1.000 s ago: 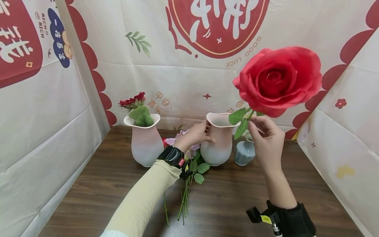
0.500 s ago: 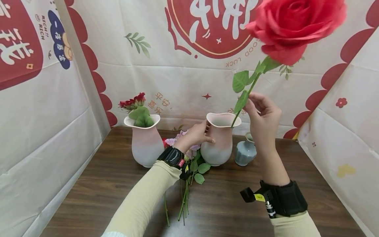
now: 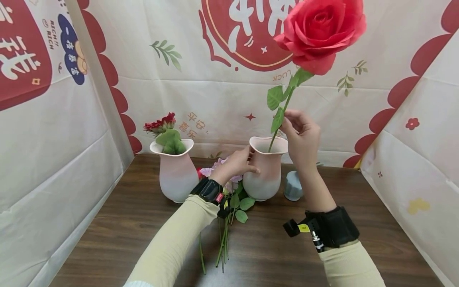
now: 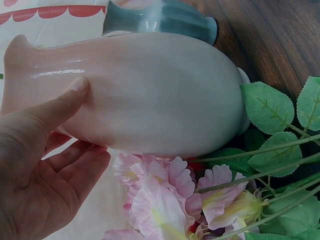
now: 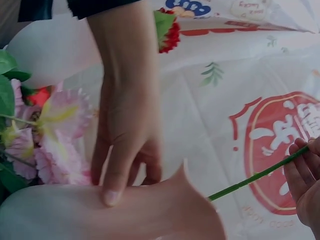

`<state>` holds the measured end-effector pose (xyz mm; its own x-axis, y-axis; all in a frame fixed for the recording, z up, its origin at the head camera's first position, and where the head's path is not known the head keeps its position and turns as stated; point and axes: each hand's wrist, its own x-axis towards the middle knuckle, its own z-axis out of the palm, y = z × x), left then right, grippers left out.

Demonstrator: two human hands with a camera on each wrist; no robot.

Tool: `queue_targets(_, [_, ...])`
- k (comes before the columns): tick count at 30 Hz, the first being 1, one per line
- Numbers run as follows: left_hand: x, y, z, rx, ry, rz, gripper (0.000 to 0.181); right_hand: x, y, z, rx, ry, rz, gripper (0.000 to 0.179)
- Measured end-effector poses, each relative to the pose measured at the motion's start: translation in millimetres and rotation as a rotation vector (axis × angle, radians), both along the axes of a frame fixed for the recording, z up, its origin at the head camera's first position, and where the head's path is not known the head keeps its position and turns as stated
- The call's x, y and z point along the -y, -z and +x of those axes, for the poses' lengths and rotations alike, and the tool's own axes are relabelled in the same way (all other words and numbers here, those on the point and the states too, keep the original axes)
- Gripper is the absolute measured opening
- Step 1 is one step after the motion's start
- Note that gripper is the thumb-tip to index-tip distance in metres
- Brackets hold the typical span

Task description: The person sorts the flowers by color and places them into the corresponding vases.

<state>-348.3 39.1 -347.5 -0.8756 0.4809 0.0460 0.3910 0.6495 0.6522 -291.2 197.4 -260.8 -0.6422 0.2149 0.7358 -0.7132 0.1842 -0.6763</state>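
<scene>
1. Red rose (image 3: 322,30): it stands tilted over the mouth of the gripped vase (image 3: 263,175), the bloom high to the upper right. Expect it to be light but top-heavy, with soft petals that would crease if squeezed, and a thin stem (image 5: 255,177) that looks stiff enough to steer.

2. Your right hand (image 3: 303,137) pinches that stem between thumb and fingers, beside the lowest leaf (image 3: 277,119). This is a sound place to hold: the petals stay untouched, though the bloom's weight may twist the stem in so narrow a grip.

3. Below your fingers, the stem runs down inside the vase's wavy rim. Its tip is hidden, so you cannot tell how deep it reaches.

4. Your left hand (image 3: 234,164) holds the neck, thumb flat on the near face and fingers round the side. Glossy, probably ceramic, the vase would be slippery and could chip; the narrow neck is its best hold. It stands upright, and no other flower shows in it.

5. Farther to your left, the other vase (image 3: 177,175) stands upright, holding a dark red flower (image 3: 161,122) and broad green leaves (image 3: 170,140).

6. Between the two vases, pink flowers (image 4: 160,195) lie on the table (image 3: 272,247), their loose stems (image 3: 224,243) pointing towards you.

7. Just right of the gripped vase is a small blue vase (image 3: 293,186). Your right arm covers part of it, so you cannot tell what it contains.
</scene>
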Motion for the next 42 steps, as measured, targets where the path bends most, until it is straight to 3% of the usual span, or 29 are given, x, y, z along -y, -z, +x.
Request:
queue_targets(2, [-0.1,0.3,-0.2,0.005,0.002,0.004,0.086,-0.1,4.7,-5.2,0.011,0.006,0.014,0.008])
queue_targets(12, [-0.2,1.3,-1.2,-0.005,-0.005,0.0,0.084,-2.0,15.7,-17.0,0.089,0.017,0.052,0.017])
queue_targets(20, [0.2,1.5,-0.5,-0.008,0.004,0.025,0.079,-8.3,18.0,-14.1,0.314,0.036,0.107,0.027])
queue_targets(23, [-0.5,1.6,-0.4,-0.017,0.002,0.026,0.066,-13.4,19.7,-13.6,0.366,0.033,0.085,0.034])
queue_targets(26, [-1.0,2.4,-1.1,-0.055,0.007,0.021,0.065,-18.5,22.1,-14.2,0.387,0.029,0.071,0.036])
queue_targets(30, [-1.0,5.1,-3.0,-0.077,0.025,0.05,0.082,-22.8,25.0,-13.4,0.391,0.011,0.051,0.036])
queue_targets(34, [0.3,5.8,-2.6,-0.045,0.035,0.091,0.083,-24.8,27.9,-10.3,0.385,0.01,0.043,0.034])
queue_targets(42, [1.1,4.8,-2.6,-0.044,0.037,0.088,0.082,-27.2,34.8,3.0,0.375,-0.022,-0.008,0.03])
